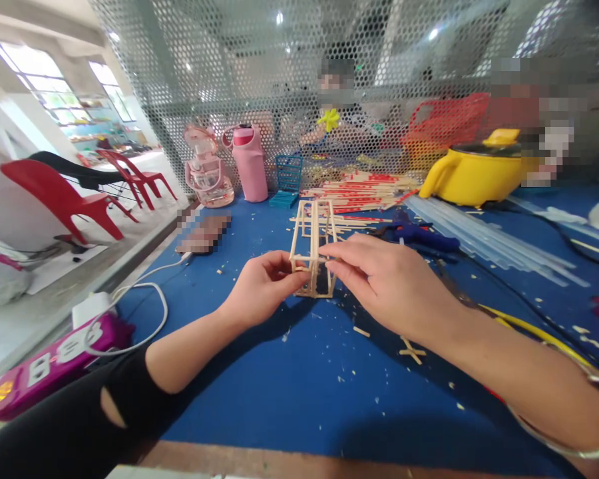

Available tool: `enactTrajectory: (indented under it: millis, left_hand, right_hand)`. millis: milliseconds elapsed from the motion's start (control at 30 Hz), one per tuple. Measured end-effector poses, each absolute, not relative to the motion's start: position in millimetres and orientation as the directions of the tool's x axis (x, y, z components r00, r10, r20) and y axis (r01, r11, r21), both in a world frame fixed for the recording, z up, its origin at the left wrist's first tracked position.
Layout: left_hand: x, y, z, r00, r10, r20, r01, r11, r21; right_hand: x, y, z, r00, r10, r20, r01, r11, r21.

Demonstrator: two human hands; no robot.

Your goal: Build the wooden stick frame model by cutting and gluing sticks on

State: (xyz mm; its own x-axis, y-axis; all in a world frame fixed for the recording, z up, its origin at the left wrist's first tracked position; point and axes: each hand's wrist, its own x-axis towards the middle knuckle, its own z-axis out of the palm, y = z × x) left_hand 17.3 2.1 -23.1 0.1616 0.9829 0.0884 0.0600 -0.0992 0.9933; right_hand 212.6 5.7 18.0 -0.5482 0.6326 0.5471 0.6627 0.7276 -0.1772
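A small wooden stick frame (314,247), box-shaped with open sides, stands on the blue table in front of me. My left hand (264,283) is closed on its lower left side, thumb and fingers pinching a stick there. From the right, my right hand (379,269) pinches the frame's right upper edge with thumb and index finger; whether a separate small piece is between them I cannot tell. Short stick offcuts (361,331) and a small crossed stick piece (412,351) lie near my right wrist.
Red-marked sticks (364,193) are piled behind the frame. At right are a blue glue gun (419,234), clear glue sticks (484,229) and a yellow pot (479,174). A pink bottle (250,163), phone (205,234), white cable and purple power strip (54,362) are at left. A person sits behind the mesh.
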Motion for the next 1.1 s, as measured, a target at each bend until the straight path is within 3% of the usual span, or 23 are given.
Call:
enactTrajectory:
  millis: [567, 933, 1100]
  left_hand:
    - [17, -3, -25, 0.156, 0.977, 0.144, 0.114, -0.163, 0.980]
    - [17, -3, -23, 0.108, 0.973, 0.204, 0.253, -0.225, 0.941]
    - [17, -2, -28, 0.179, 0.967, 0.178, 0.089, -0.196, 0.976]
  right_hand:
    - [217, 3, 5, -0.488, 0.617, 0.617, 0.677, 0.714, -0.178]
    - [217, 2, 4, -0.464, 0.634, 0.618, 0.678, 0.704, -0.213]
    - [217, 1, 2, -0.458, 0.632, 0.625, 0.675, 0.705, -0.219]
